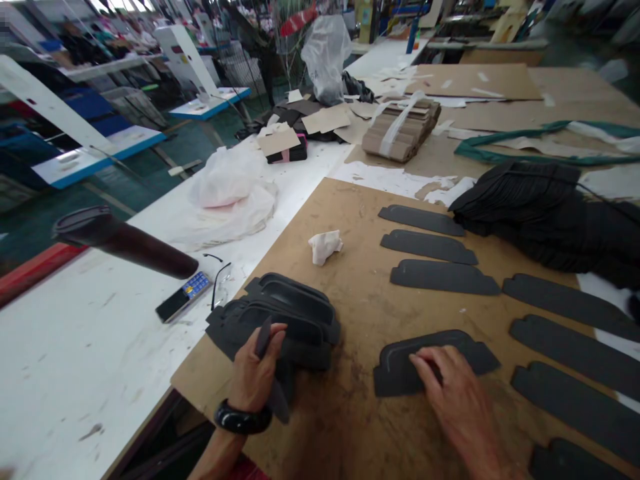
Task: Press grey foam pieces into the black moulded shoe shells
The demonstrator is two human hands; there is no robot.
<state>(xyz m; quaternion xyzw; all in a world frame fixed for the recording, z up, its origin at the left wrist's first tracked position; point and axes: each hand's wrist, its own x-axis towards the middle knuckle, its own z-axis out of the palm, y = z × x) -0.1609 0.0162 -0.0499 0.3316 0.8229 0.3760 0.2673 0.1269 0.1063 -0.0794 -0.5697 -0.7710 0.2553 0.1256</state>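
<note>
Under the left hand [255, 367] and right hand [450, 393], dark grey moulded panels [443, 277] on a brown fibreboard sheet [360, 267]

Left hand: fingers and thumb close in a pinch on one upright panel [264, 340], whose lower end [277, 400] hangs below the palm. A black bangle [243, 418] circles the wrist. Just beyond the hand lies a loose stack of panels [285, 320], its rimmed hollows facing up, with the held panel overlapping its near edge.

Right hand: fingers slightly spread and laid flat, pressing on a single rimmed panel [430, 363] on the sheet.

Beyond the right hand: three panels in a row, with more lined up to its right. Farther out, past the row, is a heap of black pleated fabric [530, 213]. Between the hands and that row sits a crumpled white tissue [325, 247].

Left of the left hand, on a white table [90, 333]: a mobile phone with blue keys [183, 297], eyeglasses [220, 283] and a dark tumbler [125, 243] lying on its side. A white plastic bag [225, 180] lies farther away.
</note>
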